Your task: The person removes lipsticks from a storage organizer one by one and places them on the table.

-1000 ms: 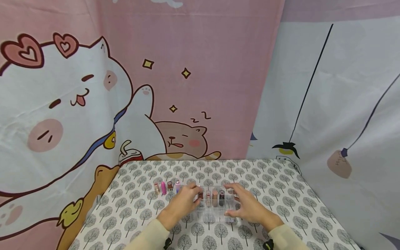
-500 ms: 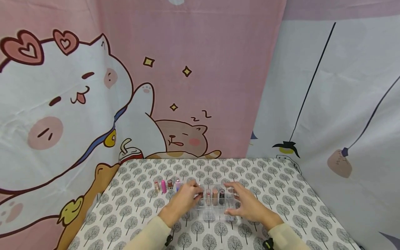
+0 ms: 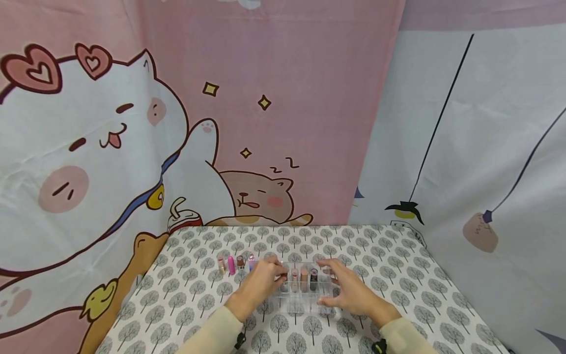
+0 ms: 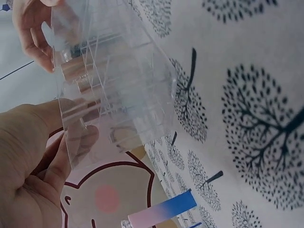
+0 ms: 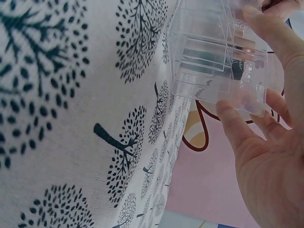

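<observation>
Head view compared across the last second: almost no change; left hand [image 3: 258,287] and right hand [image 3: 349,292] stayed clamped on opposite ends of clear compartmented organizer [image 3: 305,290], only slight drift of the whole frame, organizer seemingly in the same spot on tree-print tablecloth [image 3: 398,275]. Judged as a holding or steadying phase, not a lift or carry. Grip state: left thumb and fingers [image 4: 71,147] curled round the near end wall, right thumb [image 5: 235,130] and fingers pinching the opposite wall, both closed onto the plastic, nothing else held. Inside the grip span: a few lipsticks [image 3: 304,278] upright in the rear cells, between the two sets of fingertips. Outside the grip, beyond the left knuckles: row of four more lipsticks [image 3: 236,264] standing on the cloth, apart from the organizer. Hard to read: whether the base rests on the cloth or is raised slightly; cell count and front cells lost in glare; lipstick colours in both wrist views smeared behind the plastic; blue-pink tube [image 4: 161,211] cut off at the left wrist frame edge
</observation>
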Demonstrator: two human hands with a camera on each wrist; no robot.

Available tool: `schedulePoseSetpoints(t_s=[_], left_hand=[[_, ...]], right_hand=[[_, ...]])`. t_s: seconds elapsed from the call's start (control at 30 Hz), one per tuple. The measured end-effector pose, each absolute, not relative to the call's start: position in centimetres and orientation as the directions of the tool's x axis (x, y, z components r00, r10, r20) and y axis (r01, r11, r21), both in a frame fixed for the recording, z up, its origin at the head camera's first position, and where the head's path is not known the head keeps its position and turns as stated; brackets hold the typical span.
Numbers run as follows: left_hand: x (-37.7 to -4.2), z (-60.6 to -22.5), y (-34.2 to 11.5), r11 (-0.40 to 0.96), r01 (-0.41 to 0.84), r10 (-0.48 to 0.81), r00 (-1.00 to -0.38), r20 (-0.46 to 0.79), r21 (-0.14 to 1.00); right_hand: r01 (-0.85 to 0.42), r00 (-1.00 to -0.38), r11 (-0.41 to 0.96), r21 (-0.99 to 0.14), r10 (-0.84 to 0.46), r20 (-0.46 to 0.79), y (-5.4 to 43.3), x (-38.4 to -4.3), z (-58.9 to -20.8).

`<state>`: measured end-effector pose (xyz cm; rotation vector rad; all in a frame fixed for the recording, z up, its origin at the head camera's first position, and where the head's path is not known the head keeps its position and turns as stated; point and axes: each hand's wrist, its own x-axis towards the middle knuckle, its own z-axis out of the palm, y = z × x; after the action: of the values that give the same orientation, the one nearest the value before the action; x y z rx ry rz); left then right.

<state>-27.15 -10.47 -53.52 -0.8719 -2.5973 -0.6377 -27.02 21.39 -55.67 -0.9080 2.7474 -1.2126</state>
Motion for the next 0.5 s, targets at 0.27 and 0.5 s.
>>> schedulePoseSetpoints(t_s=[0.27, 0.5], left_hand=[[-27.08, -53.76, -10.26, 0.719, 0.594, 0.437, -0.790, 0.431, 0.361], [-27.28, -53.74, -10.20, 0.687, 0.610, 0.416, -0.775, 0.475, 0.395]], right_hand=[[-0.499, -0.834, 0.527, -0.688, -0.508, 0.215, 21.47, -27.01, -55.84], [-0.501, -0.831, 0.519, -0.692, -0.512, 0.218, 21.49, -27.10, -55.74]])
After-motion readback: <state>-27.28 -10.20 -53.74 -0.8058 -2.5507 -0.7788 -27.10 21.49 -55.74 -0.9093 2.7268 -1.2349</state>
